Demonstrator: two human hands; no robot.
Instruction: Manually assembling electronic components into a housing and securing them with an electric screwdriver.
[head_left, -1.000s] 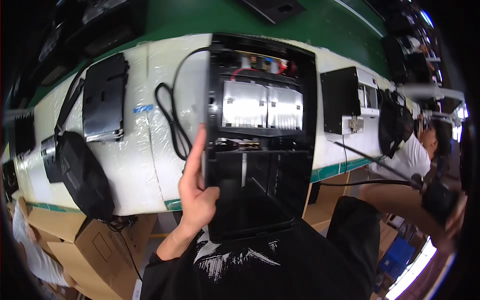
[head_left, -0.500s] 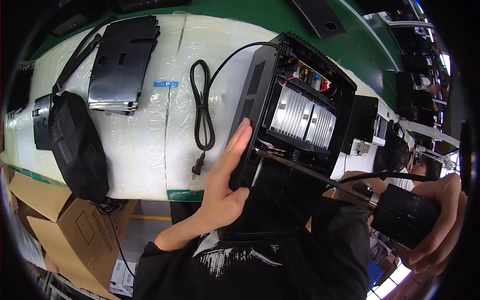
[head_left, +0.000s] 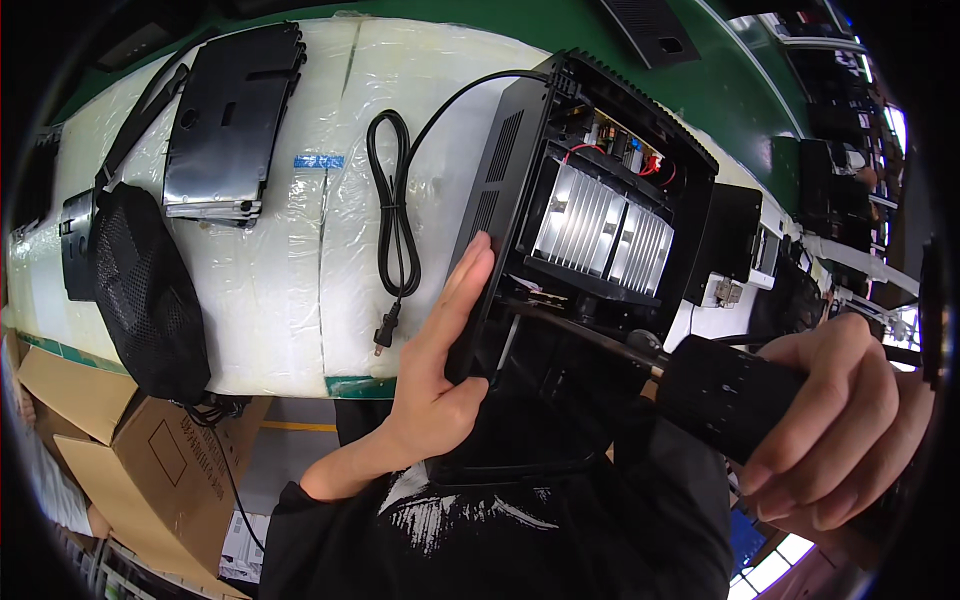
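An opened black appliance casing (head_left: 489, 215) stands tilted before me, with silver finned metal blocks (head_left: 588, 232) and red wires (head_left: 652, 164) showing inside. My left hand (head_left: 440, 365) lies along its left side, fingers stretched out and thumb apart, pressing on the wall. At the right, my right hand (head_left: 835, 425) is wrapped round a black power screwdriver (head_left: 728, 390) with a ringed collar. The driver's long shaft (head_left: 590, 338) reaches into the lower part of the casing; its tip is hard to make out. A black power cord (head_left: 390, 215) leads from the casing's top and lies bundled to the left.
The table has a white, plastic-wrapped pad (head_left: 300, 290). On it lie stacked black panels (head_left: 225, 115) and a black mesh bag (head_left: 150, 290). A cardboard box (head_left: 150, 480) stands at the lower left. Another black panel (head_left: 645, 32) lies on the green surface (head_left: 705, 75) at the back.
My right hand and the power screwdriver have moved left, closer to the casing, and the shaft reaches further in. My left hand keeps its place on the casing's side. The view has shifted slightly.
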